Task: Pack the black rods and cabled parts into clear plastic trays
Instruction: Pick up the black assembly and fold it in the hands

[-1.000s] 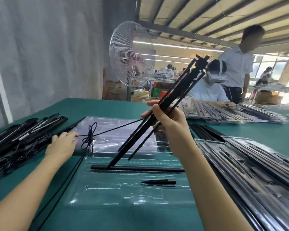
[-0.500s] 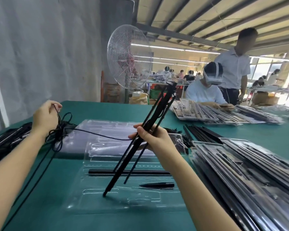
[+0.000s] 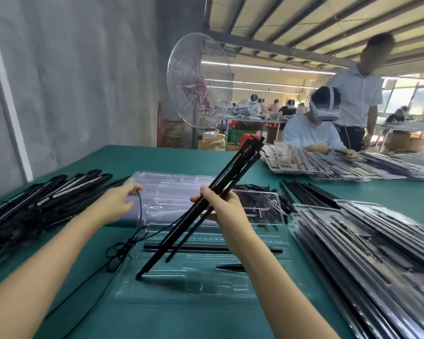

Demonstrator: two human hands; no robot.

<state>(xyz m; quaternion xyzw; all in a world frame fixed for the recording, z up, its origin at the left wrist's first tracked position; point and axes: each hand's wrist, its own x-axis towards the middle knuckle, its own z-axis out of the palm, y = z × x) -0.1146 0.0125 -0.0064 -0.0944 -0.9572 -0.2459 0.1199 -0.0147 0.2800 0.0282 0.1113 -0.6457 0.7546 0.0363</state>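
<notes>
Since the frame half a second back, the left hand (image 3: 119,204) has come down from its raised position at the far left. It now reaches forward over the stack of empty clear trays (image 3: 176,189). The knotted coil (image 3: 121,249) it was lifting now lies low at the left edge of the clear tray (image 3: 206,293).

Left hand: blurred by motion. The black cable (image 3: 139,216) hangs straight down from its fingertips to the coil, so we log it as holding the cable. How the fingers lie is not readable.

Right hand (image 3: 222,204): fingers and thumb wrapped round the bundle of black rods (image 3: 231,168) at about mid-length. The bundle is tilted, upper ends pointing away to the right, and the lowest tip touches the floor of the clear tray.

In that tray, a single black rod (image 3: 198,248) lies flat across a slot, with a short black part (image 3: 230,267) nearer us.

On the green table (image 3: 157,157):
- Left: a heap of cabled rods (image 3: 42,204).
- Right: filled trays (image 3: 367,253), stacked.
- Behind those: loose black rods (image 3: 306,192).

Beyond the table stands a fan (image 3: 198,81). A seated person (image 3: 311,133) wearing a headset works at more trays.
</notes>
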